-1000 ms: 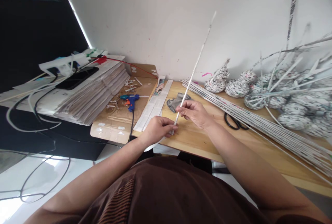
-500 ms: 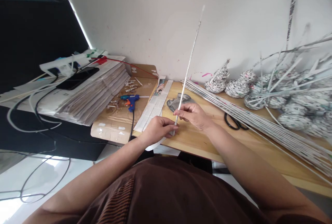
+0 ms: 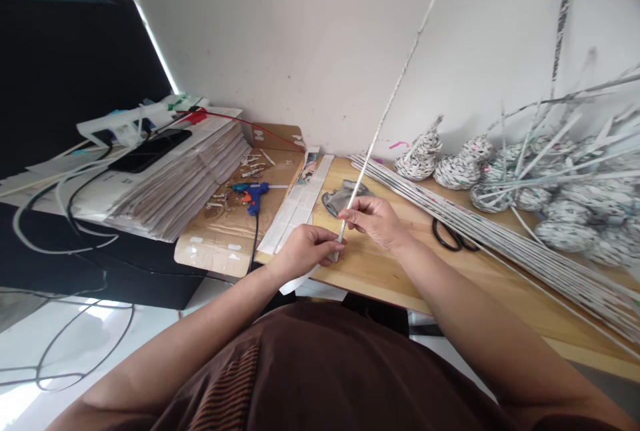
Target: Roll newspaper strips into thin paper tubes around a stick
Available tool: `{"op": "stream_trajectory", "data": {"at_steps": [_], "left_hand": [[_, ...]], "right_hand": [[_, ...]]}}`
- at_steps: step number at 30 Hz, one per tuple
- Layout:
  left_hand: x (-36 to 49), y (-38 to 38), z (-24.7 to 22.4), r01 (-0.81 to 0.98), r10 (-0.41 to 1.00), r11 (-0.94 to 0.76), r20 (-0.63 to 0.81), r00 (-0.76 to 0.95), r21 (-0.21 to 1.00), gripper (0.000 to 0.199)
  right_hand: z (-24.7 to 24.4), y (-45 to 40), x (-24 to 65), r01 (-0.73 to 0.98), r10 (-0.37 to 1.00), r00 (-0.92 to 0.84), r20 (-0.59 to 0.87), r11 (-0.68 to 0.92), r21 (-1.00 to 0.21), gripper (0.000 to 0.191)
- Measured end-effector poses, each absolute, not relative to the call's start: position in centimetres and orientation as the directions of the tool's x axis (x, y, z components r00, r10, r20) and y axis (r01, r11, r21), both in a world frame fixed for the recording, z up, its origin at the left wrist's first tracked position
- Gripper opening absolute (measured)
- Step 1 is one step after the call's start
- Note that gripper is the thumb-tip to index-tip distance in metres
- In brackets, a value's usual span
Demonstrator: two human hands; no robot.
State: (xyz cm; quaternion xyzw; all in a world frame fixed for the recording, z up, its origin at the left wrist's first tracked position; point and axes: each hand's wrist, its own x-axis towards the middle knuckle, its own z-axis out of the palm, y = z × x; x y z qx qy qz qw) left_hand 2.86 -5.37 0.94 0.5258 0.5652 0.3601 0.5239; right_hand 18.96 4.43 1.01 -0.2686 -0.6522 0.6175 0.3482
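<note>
Head view: left hand [image 3: 306, 250] is pinching the stick [image 3: 384, 121] near its bottom, right hand [image 3: 376, 220] is pinching a bit higher, grey rag [image 3: 334, 204] just lying behind on the worktop [image 3: 367, 266].

A pale wall [image 3: 280, 31] is standing behind the wooden bench [image 3: 375, 271]. Light [image 3: 17, 401] is shining off the white floor [image 3: 93, 348].

White speckled paper stick [image 3: 379, 132], grey cloth [image 3: 335, 203], blue glue gun [image 3: 256, 195] (orange trigger [image 3: 246, 197])
</note>
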Motion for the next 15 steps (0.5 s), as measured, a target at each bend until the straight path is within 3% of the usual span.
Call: {"op": "stream_trajectory", "data": {"at_steps": [7, 12, 15], "left_hand": [[2.76, -5.37, 0.6, 0.279, 0.976, 0.168, -0.199, 0.086, 0.945, 0.025], [2.4, -5.36, 0.9, 0.219, 0.962, 0.2, -0.234, 0.143, 0.955, 0.024], [2.12, -5.41, 0.82, 0.213, 0.955, 0.194, -0.234, 0.18, 0.957, 0.024]], "right_hand": [[1.23, 3.8, 18.78, -0.035, 0.814, -0.521, 0.256, 0.279, -0.96, 0.036], [1.35, 4.05, 19.12, -0.048, 0.701, -0.706, 0.102, 0.096, -0.994, 0.032], [0.93, 4.34, 19.16, -0.044, 0.685, -0.725, 0.07, 0.055, -0.998, 0.03]]}}
